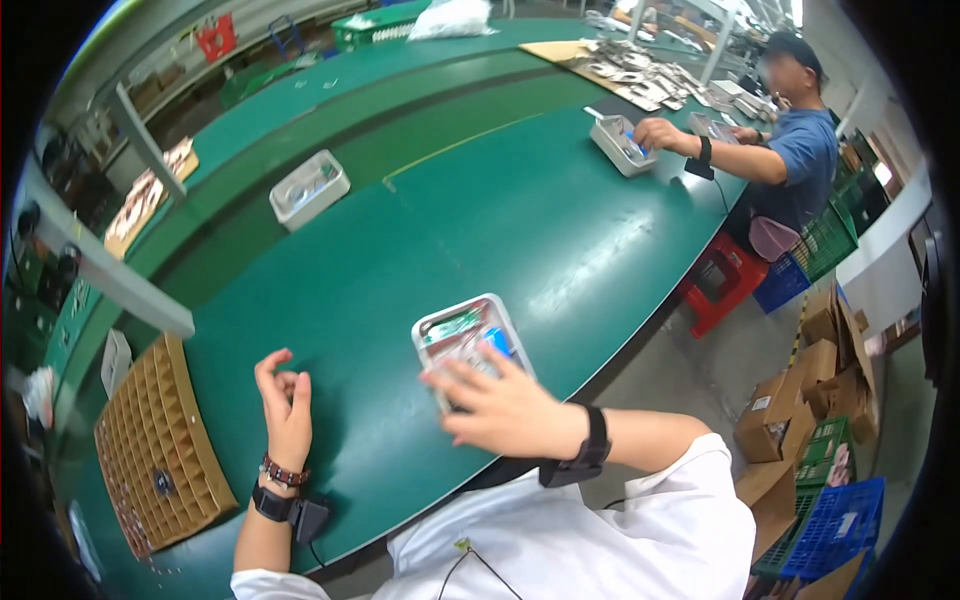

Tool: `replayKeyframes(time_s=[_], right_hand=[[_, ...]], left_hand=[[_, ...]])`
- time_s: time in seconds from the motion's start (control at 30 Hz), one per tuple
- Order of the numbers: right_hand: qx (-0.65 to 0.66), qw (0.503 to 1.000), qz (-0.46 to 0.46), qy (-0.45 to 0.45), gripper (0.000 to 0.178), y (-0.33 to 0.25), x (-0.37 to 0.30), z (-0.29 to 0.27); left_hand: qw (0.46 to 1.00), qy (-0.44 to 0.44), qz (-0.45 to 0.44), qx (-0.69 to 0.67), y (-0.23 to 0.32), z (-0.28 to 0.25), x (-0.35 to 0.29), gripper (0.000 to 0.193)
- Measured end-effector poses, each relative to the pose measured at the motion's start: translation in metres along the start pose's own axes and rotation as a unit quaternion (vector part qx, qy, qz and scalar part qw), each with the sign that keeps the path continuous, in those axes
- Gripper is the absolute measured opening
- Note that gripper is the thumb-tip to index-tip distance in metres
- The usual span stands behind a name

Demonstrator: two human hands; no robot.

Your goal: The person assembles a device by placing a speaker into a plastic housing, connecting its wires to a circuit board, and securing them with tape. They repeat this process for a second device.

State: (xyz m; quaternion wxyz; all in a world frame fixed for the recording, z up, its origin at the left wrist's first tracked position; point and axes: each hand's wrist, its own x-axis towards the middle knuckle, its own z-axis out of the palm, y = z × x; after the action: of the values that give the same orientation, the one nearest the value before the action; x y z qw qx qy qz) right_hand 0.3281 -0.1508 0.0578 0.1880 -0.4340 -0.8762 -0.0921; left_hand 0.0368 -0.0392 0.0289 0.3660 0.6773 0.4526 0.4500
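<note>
A pale grey rectangular tray [509, 318] lies on the green table in front of me. Inside it are a green piece like a circuit board [456, 324], a blue item [497, 342] and some reddish wires or strips. My right hand [497, 402] is over the tray's near part, fingers spread, and hides much of what lies there. Nothing shows in its grasp. To the left, my left hand [287, 408] hovers above the table with fingers loosely bent and thumb and index apart. It holds nothing and touches no object.
A brown divided cardboard box [180, 420] with small parts sits at left. Farther back stands another grey tray [310, 188]. At right, a person [800, 150] reaches into a tray [622, 146]. Cartons [785, 400] and a red stool [728, 280] are beyond the table's edge.
</note>
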Motion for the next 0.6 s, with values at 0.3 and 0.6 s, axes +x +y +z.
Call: replayKeyframes(time_s=[0.3, 0.6], right_hand=[[-0.283, 0.937, 0.2, 0.043, 0.023, 0.205, -0.024, -0.02], [0.151, 0.923, 0.317, 0.156, 0.005, 0.237, -0.014, 0.044]], left_hand=[[0.886, 0.064, 0.253, 0.383, -0.006, 0.051, 0.166, 0.047], [0.776, 0.029, 0.213, 0.593, -0.049, 0.073, 0.278, 0.034]])
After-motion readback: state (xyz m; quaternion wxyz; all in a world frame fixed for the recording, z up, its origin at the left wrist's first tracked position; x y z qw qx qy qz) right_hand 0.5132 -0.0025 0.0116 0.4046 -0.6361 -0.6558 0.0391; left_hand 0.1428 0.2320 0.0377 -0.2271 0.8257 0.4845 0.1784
